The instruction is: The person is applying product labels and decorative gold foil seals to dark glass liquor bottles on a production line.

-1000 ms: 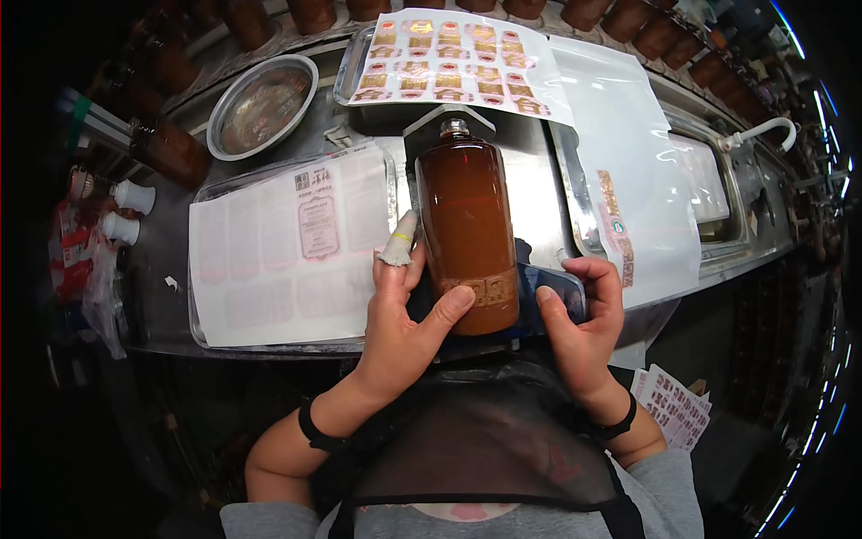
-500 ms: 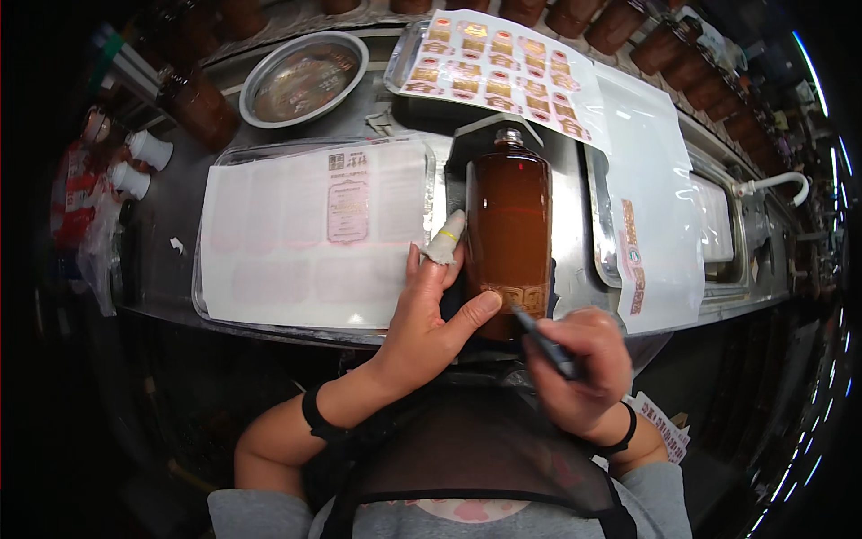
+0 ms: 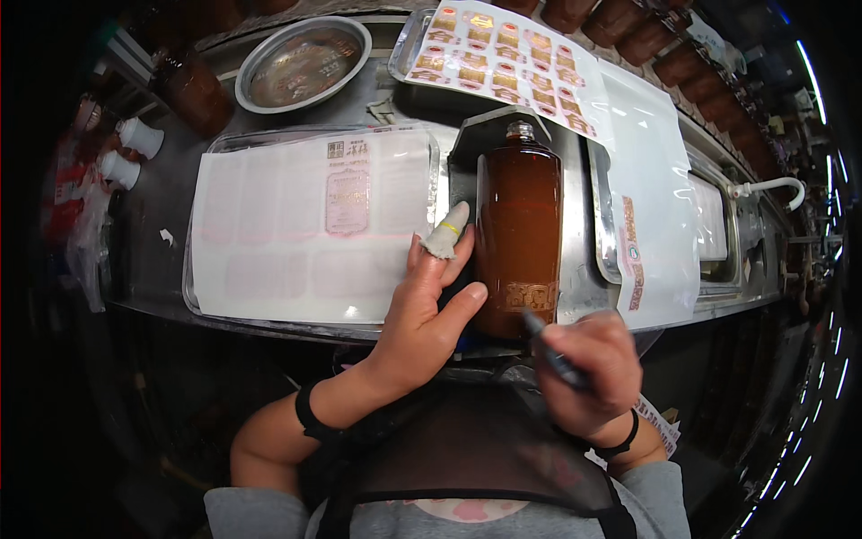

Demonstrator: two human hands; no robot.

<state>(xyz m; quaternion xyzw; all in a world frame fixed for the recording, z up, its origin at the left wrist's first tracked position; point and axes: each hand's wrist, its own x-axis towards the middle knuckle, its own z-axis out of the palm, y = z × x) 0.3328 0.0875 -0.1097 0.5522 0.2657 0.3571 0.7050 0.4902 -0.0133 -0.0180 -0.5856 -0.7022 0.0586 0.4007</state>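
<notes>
A brown glass bottle [image 3: 519, 216] lies on its side in a dark cradle [image 3: 465, 144], its neck pointing away from me. Near its base is a small gold-patterned label [image 3: 532, 296]. Against the bottle's left side, my left hand [image 3: 429, 310] rests with fingers stretched out and thumb at the glass edge. One of its fingers wears a pale cloth cover [image 3: 446, 235] with a yellow band. My right hand [image 3: 593, 364], blurred by motion, is closed around a dark pen-shaped tool [image 3: 558, 357]. The tool's tip is at the label's lower edge; whether it touches is unclear.
Left of the bottle, a tray [image 3: 190, 269] bears a white label sheet [image 3: 269, 269]. A metal bowl [image 3: 364, 67] and a gold label sheet [image 3: 503, 54] lie farther back. Another sheet [image 3: 660, 225] is at right, before a sink tap [image 3: 781, 184]. Brown bottles [image 3: 660, 40] line the back.
My left thumb has slid off the label to the bottle's left edge, uncovering more of the label. My right hand with the tool has shifted slightly right. The whole view has moved a little.
</notes>
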